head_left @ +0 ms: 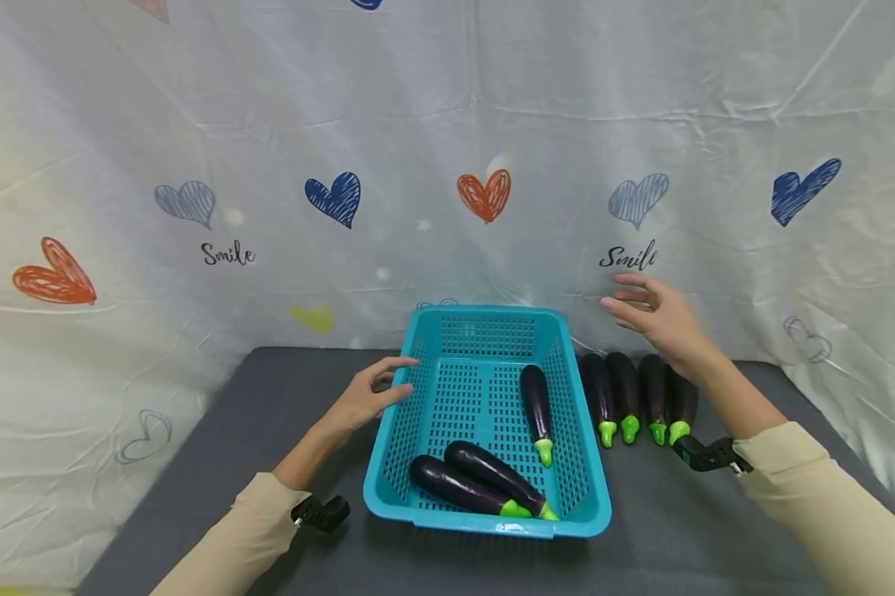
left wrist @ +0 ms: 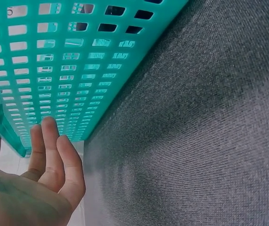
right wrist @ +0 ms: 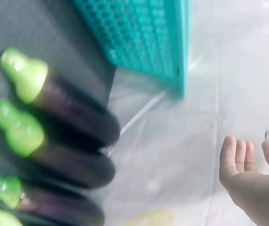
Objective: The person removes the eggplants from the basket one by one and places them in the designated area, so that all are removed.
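Note:
A turquoise plastic basket (head_left: pixel 484 523) with slotted walls stands on the dark table. Inside it, one eggplant (head_left: pixel 535 406) lies along the right side, and two more eggplants (head_left: pixel 454 487) lie side by side at the near end. My left hand (head_left: pixel 365 393) is at the basket's left rim, fingers loosely extended along the outer wall in the left wrist view. My right hand (head_left: pixel 663 319) is raised in the air beyond the basket's right side, holding nothing, its fingers relaxed. Below it, several eggplants (head_left: pixel 624 389) lie in a row, green stem ends toward me.
Dark grey cloth (head_left: pixel 268 430) covers the table. Behind it hangs a pale curtain (head_left: pixel 417 108) printed with hearts and "Smile" lettering, reaching down to the table's back edge. The row of eggplants lies close along the basket's right wall.

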### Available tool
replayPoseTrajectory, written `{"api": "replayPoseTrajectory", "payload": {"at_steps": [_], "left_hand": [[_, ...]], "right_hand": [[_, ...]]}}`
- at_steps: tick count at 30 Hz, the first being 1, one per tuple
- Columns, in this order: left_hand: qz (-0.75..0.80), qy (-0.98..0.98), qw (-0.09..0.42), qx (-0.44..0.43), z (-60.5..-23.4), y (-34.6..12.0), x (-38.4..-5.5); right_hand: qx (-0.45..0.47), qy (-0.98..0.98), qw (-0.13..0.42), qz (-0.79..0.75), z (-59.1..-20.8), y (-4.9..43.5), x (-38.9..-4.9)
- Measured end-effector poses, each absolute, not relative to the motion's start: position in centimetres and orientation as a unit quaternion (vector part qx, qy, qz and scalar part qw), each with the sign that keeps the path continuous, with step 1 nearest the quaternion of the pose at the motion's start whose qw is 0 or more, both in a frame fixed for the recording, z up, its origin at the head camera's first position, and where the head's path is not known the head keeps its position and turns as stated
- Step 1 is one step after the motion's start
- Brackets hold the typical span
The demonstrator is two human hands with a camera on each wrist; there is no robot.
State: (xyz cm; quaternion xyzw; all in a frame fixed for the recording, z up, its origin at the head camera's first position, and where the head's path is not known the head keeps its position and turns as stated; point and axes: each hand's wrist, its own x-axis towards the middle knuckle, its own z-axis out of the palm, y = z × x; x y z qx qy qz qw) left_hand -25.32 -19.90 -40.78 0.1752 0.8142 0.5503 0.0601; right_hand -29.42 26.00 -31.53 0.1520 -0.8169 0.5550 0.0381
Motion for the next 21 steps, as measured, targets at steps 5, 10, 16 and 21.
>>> {"api": "replayPoseTrajectory", "payload": {"at_steps": [5,10,16,21], "left_hand": [[0.546,0.817,0.058,0.175,-40.8,-19.9,-25.4],[0.546,0.817,0.059,0.174,-40.8,-19.9,-25.2],[0.55,0.815,0.065,0.171,-40.8,-19.9,-25.2],[0.549,0.815,0.061,0.175,-40.8,-19.9,-25.4]], "right_hand": [[0.179,-0.81,0.034,0.557,-30.7,23.5,-29.8],[0.19,-0.798,0.029,0.572,-29.8,21.3,-30.4],[0.207,-0.777,0.016,0.594,-29.7,18.8,-31.0],[0.209,-0.784,0.008,0.584,-30.4,16.9,-31.5]]}}
